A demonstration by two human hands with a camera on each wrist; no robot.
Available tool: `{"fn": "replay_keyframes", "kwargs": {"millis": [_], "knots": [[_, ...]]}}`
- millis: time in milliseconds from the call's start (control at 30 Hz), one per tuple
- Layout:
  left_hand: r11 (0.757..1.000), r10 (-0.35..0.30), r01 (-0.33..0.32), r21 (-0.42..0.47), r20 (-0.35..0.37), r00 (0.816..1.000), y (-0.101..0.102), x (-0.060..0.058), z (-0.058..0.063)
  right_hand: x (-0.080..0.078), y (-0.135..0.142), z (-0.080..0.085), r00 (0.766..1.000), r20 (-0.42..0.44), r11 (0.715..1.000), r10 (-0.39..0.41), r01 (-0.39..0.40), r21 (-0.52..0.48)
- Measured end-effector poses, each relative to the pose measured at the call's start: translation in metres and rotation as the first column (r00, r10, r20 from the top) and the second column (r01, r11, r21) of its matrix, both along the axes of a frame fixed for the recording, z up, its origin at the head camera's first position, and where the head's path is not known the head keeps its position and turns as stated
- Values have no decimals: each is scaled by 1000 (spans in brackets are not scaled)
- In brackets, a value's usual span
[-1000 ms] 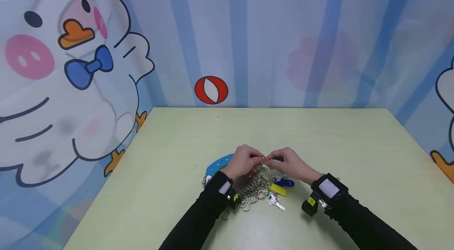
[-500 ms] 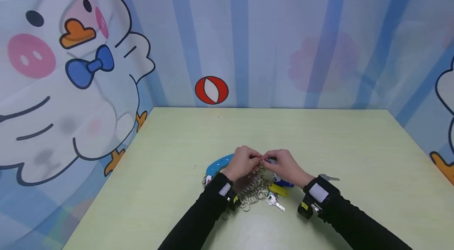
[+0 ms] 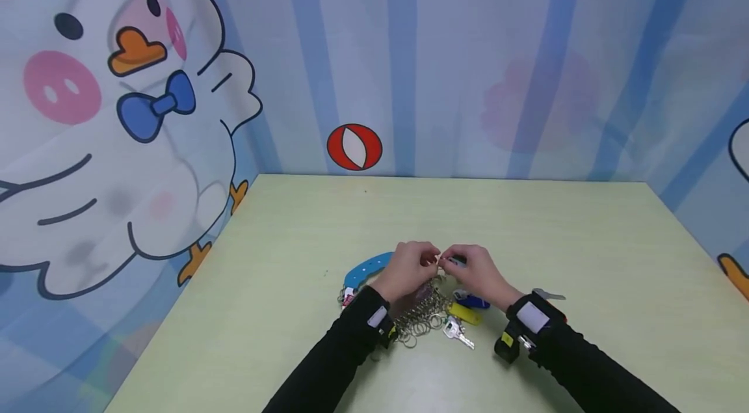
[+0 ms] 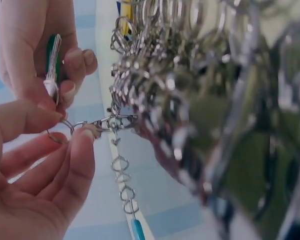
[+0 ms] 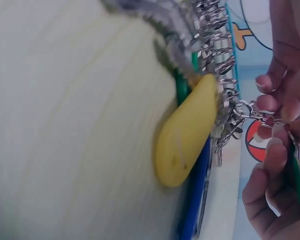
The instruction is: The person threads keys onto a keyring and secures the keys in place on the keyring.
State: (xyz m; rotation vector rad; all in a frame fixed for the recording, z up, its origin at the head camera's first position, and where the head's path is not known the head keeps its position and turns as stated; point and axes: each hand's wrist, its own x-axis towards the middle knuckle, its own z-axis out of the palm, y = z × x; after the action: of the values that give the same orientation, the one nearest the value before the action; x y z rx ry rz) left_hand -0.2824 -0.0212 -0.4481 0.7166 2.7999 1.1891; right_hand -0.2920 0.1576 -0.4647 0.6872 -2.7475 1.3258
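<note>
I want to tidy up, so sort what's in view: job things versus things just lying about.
Seemingly in the job:
key, in the right hand
metal ring, held by the left hand
cluster of metal rings
blue curved piece

Apparently just lying about:
yellow tag
dark blue tag
silver key
another loose key, farther right

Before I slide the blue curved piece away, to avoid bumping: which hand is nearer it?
Left: the left hand is just right of the blue curved piece, hiding part of it in the head view; the right hand is farther right.
</note>
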Motion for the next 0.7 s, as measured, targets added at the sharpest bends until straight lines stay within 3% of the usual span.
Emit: {"fn": "replay_keyframes", "kwargs": {"millis": [333, 700], "knots": [[997, 44, -48, -55, -76, 996, 9, 0, -2, 0, 4, 6, 989, 144, 998, 18, -10, -57], [998, 58, -57, 11, -51, 997, 8, 1, -4, 4, 6, 10, 990, 111, 995, 86, -80, -60]]}}
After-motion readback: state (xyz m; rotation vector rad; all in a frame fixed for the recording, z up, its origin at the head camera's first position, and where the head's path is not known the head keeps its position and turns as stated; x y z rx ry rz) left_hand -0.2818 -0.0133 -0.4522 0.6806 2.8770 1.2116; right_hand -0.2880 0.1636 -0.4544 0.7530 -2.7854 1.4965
